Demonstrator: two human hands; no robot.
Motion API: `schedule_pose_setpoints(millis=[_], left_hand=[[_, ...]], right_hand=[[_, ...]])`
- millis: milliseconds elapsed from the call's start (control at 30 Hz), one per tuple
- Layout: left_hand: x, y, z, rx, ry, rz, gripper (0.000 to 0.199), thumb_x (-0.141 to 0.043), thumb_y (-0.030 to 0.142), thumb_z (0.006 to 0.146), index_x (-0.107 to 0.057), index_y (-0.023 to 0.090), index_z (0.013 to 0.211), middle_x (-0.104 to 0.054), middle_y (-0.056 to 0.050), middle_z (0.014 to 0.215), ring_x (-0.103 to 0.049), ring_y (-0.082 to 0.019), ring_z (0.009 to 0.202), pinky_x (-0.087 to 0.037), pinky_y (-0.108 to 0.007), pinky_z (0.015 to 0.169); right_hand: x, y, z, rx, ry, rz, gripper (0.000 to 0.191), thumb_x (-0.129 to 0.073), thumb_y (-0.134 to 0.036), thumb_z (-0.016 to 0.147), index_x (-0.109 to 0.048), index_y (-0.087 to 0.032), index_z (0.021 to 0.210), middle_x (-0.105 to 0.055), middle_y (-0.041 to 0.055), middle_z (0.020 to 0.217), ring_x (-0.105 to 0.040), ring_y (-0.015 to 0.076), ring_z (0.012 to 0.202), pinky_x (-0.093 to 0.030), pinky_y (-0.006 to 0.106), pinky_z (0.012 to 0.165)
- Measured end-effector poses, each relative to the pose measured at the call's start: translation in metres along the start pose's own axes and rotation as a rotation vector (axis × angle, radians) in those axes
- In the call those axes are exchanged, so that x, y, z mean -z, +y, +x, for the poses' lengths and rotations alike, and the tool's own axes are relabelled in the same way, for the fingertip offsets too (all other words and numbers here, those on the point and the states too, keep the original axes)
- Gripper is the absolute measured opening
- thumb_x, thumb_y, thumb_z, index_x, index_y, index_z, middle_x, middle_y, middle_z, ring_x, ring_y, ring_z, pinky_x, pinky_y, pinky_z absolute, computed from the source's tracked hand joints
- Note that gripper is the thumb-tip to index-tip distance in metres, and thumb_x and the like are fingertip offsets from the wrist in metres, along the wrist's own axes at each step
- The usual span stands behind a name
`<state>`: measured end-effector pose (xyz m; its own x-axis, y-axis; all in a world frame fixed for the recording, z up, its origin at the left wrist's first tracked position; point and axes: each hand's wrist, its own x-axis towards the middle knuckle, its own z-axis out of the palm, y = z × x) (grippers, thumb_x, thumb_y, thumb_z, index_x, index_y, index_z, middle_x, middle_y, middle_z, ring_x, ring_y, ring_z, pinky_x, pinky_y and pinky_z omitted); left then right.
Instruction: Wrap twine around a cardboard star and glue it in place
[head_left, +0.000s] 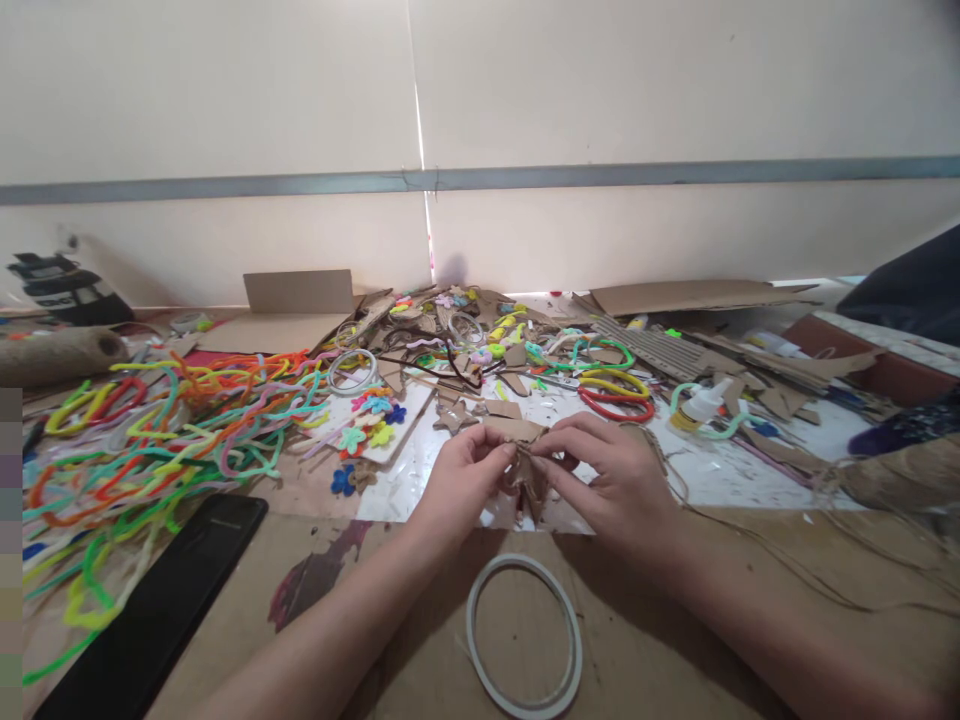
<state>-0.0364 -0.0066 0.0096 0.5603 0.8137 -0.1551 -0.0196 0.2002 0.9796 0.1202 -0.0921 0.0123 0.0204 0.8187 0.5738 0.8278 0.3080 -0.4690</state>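
Note:
Between my two hands is a small brown cardboard star (523, 482), pinched near its top and partly hidden by the fingers. My left hand (471, 470) closes thumb and fingers on its left side. From the other side, my right hand (600, 475) pinches the same piece. Just behind them lie another cardboard star (456, 412) and a flat cardboard scrap (504, 410). Below my hands a ring-shaped roll of white tape (474, 620) rests on the cardboard sheet (630, 640).
Colourful pipe cleaners (217, 430) pile up at left, beside a black phone (150, 620). Pipe-cleaner flowers (381, 433) lie left of centre. A glue bottle (701, 405) and a twine roll (900, 475) sit at right. Cardboard scraps (652, 350) line the back.

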Motion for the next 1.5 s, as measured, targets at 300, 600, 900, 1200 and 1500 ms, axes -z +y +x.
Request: schedule_pose_setpoints(millis=[300,600,900,1200,1500], left_hand=[[0.0003,-0.0017,0.0006,-0.015,-0.010,-0.015,0.011,-0.067,0.025,0.077,-0.061,0.016,0.078,-0.057,0.003,0.065,-0.054,-0.010,0.056,-0.048,-0.023,0.057],[0.0006,-0.0052,-0.0017,-0.060,-0.082,0.015,0.018,-0.068,0.031,0.077,-0.059,0.016,0.078,-0.057,0.002,0.067,-0.056,-0.012,0.059,-0.048,-0.025,0.060],[0.0022,-0.0031,-0.0046,-0.079,-0.129,0.053,0.020,-0.068,0.034,0.081,-0.061,0.015,0.081,-0.060,0.000,0.071,-0.057,-0.013,0.063,-0.047,-0.025,0.062],[0.0014,-0.0068,-0.0006,-0.054,-0.137,0.019,0.021,-0.069,0.035,0.080,-0.062,0.015,0.082,-0.060,-0.001,0.073,-0.059,-0.014,0.064,-0.048,-0.026,0.061],[0.0016,-0.0051,-0.0020,-0.016,-0.137,0.016,0.017,-0.067,0.030,0.082,-0.063,0.014,0.082,-0.061,-0.001,0.071,-0.058,-0.012,0.060,-0.046,-0.025,0.059]], right_hand=[[0.0004,0.0013,0.0037,-0.052,0.108,-0.009,0.011,-0.070,-0.018,0.088,-0.068,-0.022,0.098,-0.066,0.0041,0.093,-0.061,0.0214,0.087,-0.046,0.033,0.077],[-0.0041,0.0067,0.0043,-0.265,0.003,0.239,0.013,-0.071,-0.026,0.084,-0.070,-0.023,0.098,-0.071,0.0014,0.094,-0.065,0.0204,0.088,-0.048,0.032,0.081],[-0.0042,0.0028,0.0039,-0.457,-0.095,0.377,0.013,-0.068,-0.033,0.083,-0.071,-0.021,0.087,-0.069,-0.0007,0.079,-0.063,0.0174,0.075,-0.047,0.028,0.072],[-0.0046,0.0056,0.0055,-0.512,-0.087,0.455,0.017,-0.070,-0.036,0.078,-0.071,-0.020,0.085,-0.069,-0.0007,0.075,-0.063,0.0171,0.071,-0.048,0.028,0.069],[-0.0053,0.0078,0.0053,-0.546,-0.102,0.511,0.016,-0.072,-0.034,0.075,-0.071,-0.020,0.083,-0.068,-0.0011,0.075,-0.062,0.0161,0.069,-0.047,0.027,0.066]])
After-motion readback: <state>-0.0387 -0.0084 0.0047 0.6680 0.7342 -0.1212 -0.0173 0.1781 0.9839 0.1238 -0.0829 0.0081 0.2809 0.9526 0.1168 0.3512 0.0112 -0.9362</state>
